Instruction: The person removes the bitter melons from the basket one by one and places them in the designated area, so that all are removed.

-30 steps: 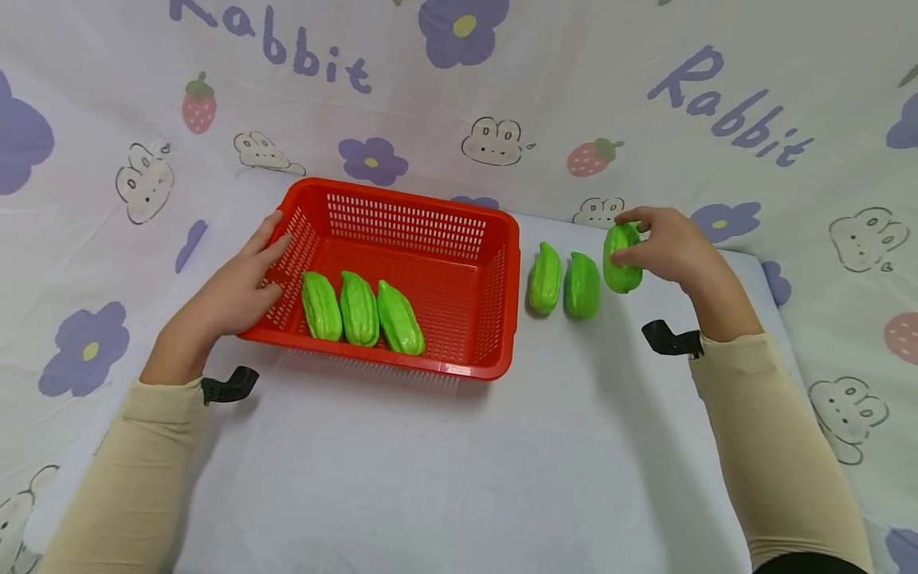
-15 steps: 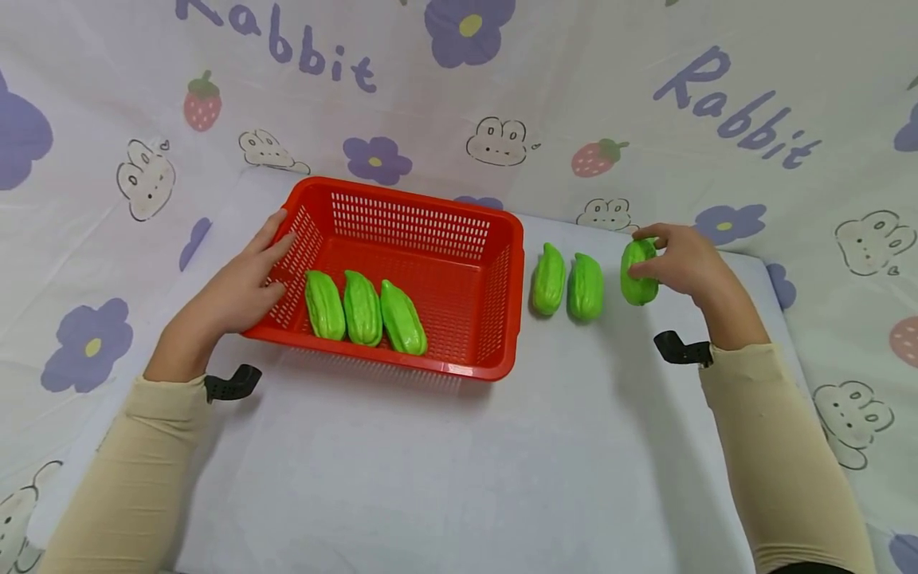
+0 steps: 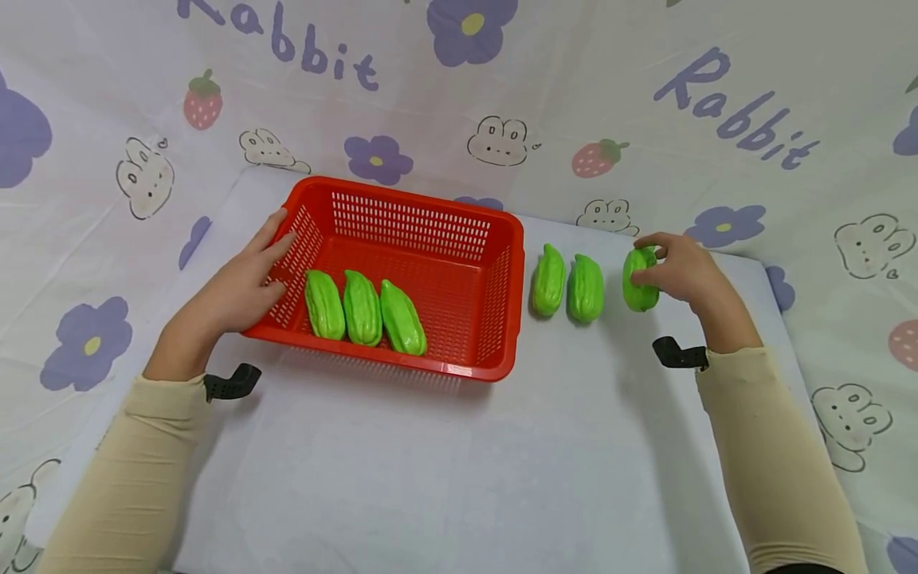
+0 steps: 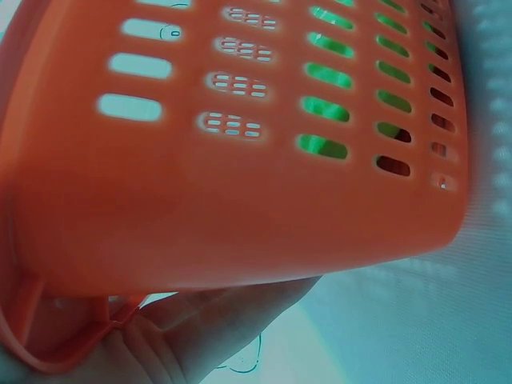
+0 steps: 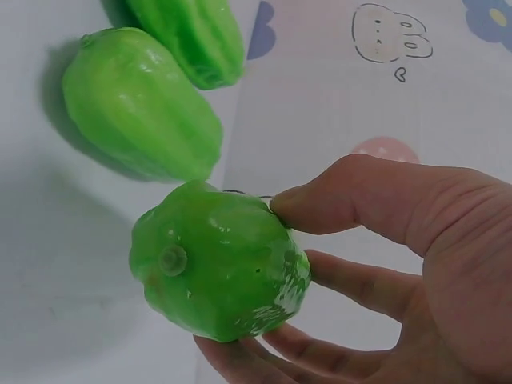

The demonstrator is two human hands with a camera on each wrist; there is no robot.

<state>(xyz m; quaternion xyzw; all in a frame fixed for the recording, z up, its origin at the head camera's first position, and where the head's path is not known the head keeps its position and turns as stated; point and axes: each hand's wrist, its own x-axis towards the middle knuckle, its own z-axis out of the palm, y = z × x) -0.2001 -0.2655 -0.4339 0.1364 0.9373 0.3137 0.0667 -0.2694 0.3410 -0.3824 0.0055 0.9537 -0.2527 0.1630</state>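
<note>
At the left end of the red plastic basket (image 3: 383, 363), my left hand (image 3: 240, 283) grips the rim, with fingers over the edge. The left wrist view shows the slotted basket wall (image 4: 200, 200) and part of that hand (image 4: 208, 324) by the rim. On the right, my right hand (image 3: 684, 271) holds a glossy, ridged green fruit (image 3: 638, 291) between thumb and fingers. Close up, the held fruit (image 5: 216, 264) shows a round stem nub; I cannot tell whether it touches the table. Two similar fruits, one nearer (image 3: 586, 288) and one farther left (image 3: 548, 281), lie between it and the basket.
Inside the basket, three more green fruits (image 3: 362, 309) lie side by side toward the front left. The white tabletop (image 3: 445, 470) extends in front. Behind it hangs a patterned cloth (image 3: 531, 80) with rabbits, flowers and strawberries.
My right hand has moved a little right and toward me with the green fruit, away from the other two, slowing in the last half second. My left hand stays on the basket.
</note>
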